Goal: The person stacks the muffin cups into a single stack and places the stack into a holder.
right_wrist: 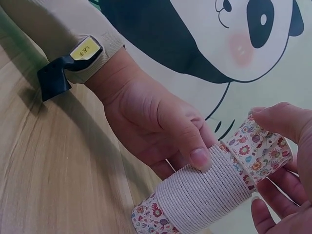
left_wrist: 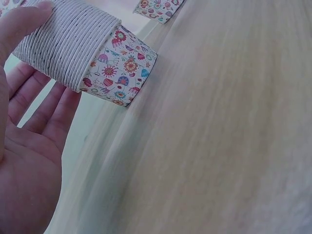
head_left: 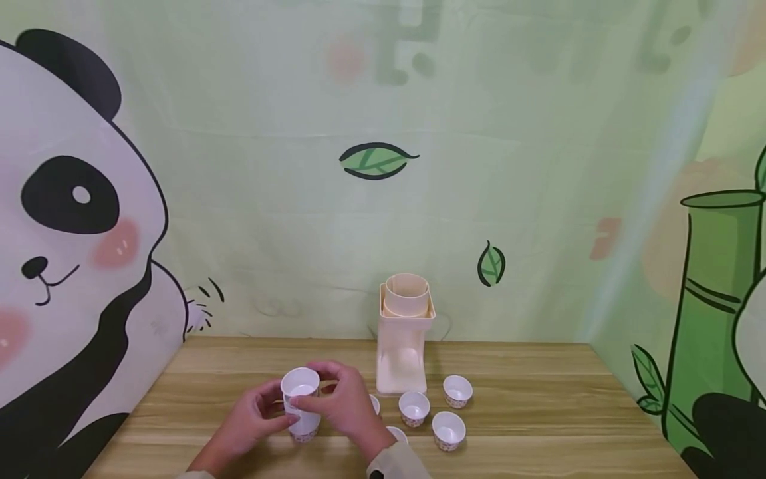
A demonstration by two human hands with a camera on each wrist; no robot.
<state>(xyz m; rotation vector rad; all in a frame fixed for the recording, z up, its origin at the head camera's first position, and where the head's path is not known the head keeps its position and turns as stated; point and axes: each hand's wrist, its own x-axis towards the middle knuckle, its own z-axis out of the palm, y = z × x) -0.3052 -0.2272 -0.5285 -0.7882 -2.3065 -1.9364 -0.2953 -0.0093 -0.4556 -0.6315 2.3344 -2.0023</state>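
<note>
A tall stack of nested paper cups (head_left: 305, 422), white inside with a floral print, is held upright close over the table at the front left. My left hand (head_left: 258, 414) grips the stack round its ribbed middle, with the thumb across the rims. From the other side, my right hand (head_left: 350, 402) pinches the top cup (right_wrist: 263, 151), which sticks up above the closely packed rims. In the left wrist view, the floral base of the bottom cup (left_wrist: 119, 68) shows below the left fingers.
Several single paper cups (head_left: 414, 408) stand upright right of the hands, two partly hidden by the right arm. Behind them is a pale pink stand (head_left: 401, 372) with a round tube (head_left: 407, 305) on top. A printed cloth (head_left: 269, 199) hangs behind the wooden table (head_left: 526, 412).
</note>
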